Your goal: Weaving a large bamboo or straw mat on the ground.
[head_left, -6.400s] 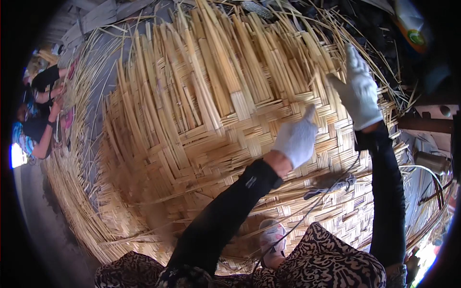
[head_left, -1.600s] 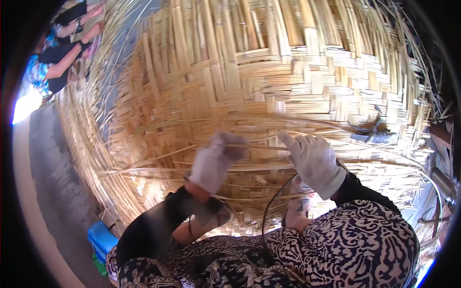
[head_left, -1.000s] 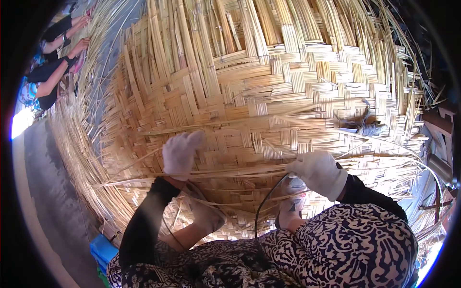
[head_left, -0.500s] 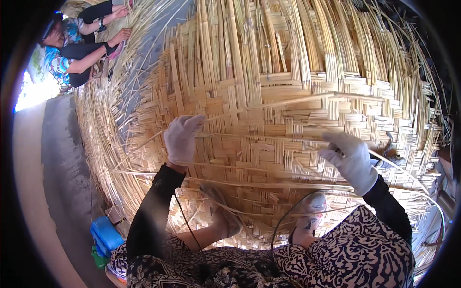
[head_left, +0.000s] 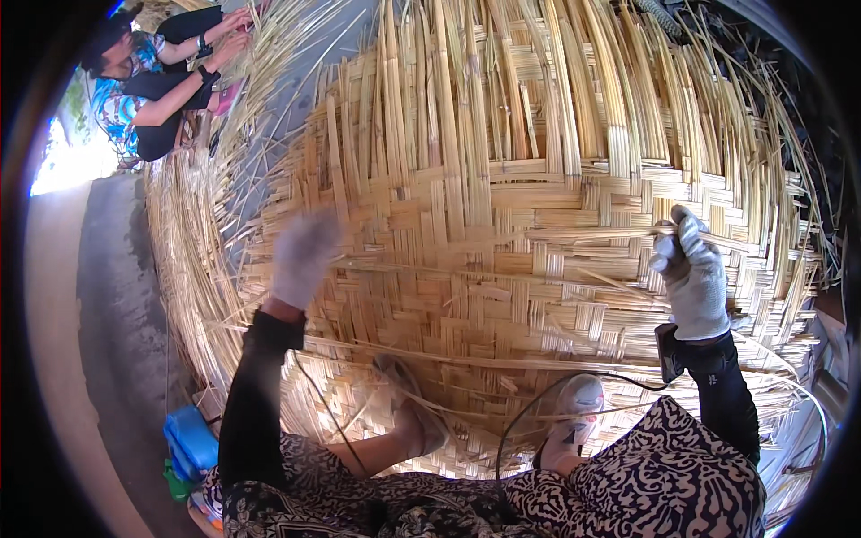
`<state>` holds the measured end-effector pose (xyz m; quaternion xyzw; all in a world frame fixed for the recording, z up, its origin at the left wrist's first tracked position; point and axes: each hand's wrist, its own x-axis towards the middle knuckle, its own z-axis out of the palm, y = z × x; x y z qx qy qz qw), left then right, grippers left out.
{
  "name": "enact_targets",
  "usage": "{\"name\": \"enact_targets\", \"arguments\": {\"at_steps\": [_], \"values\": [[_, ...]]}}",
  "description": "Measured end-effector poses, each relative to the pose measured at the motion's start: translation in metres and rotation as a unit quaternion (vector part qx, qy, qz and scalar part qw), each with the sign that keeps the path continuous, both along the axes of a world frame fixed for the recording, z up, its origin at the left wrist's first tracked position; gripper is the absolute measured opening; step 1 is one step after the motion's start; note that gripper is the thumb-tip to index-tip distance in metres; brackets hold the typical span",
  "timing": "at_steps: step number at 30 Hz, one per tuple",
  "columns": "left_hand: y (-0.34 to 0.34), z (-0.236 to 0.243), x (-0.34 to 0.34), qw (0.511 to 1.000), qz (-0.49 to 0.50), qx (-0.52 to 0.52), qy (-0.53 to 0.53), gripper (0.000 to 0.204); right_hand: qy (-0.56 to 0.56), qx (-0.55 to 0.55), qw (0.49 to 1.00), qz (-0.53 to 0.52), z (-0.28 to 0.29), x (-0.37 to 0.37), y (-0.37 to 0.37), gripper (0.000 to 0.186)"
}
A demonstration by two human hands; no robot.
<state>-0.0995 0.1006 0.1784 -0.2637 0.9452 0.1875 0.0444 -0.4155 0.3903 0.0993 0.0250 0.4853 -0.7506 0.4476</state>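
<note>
A large mat (head_left: 574,202) woven from flat, straw-coloured strips spreads before me, its long loose ends pointing away at the far side. My right hand (head_left: 695,278), in a pale glove, pinches a split cane strip (head_left: 592,234) above the weave at the right. Leftward the strip blurs, running toward my other hand. My left hand (head_left: 305,255), gloved as well, hovers over the mat's left part; motion smears its fingers, so their grip is unclear. More loose strips (head_left: 502,354) lie across the mat between my hands and my feet.
My feet (head_left: 578,399) rest on the mat's near part. A thin dark cable (head_left: 529,403) loops near my right wrist. At the far left another person (head_left: 134,99) sits, hands on straw-coloured strips. A blue bag (head_left: 190,441) stands at lower left, beside a grey strip of ground.
My hands have moved apart: the right went right and slightly up with its fingers closed on the strip, the left went left. The other person's hands have shifted a little.
</note>
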Motion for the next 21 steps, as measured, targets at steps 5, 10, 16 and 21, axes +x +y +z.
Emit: {"name": "enact_targets", "arguments": {"at_steps": [5,10,16,21], "values": [[0.04,0.016,-0.074,0.995,0.008,-0.085,0.056,0.029,-0.01,-0.034,0.999,0.022,0.0,0.011,-0.008,0.029],[0.097,-0.024,-0.105,0.979,-0.031,0.174,0.097,0.028,0.075,-0.033,0.997,0.006,0.018,0.012,-0.01,0.027],[0.126,-0.027,-0.127,0.987,-0.099,-0.129,-0.005,0.017,-0.014,0.069,0.997,-0.042,-0.003,0.015,0.005,0.021],[0.125,-0.048,-0.124,0.976,-0.134,-0.169,0.01,0.016,-0.054,0.063,0.995,-0.05,0.002,0.02,0.008,0.022]]}}
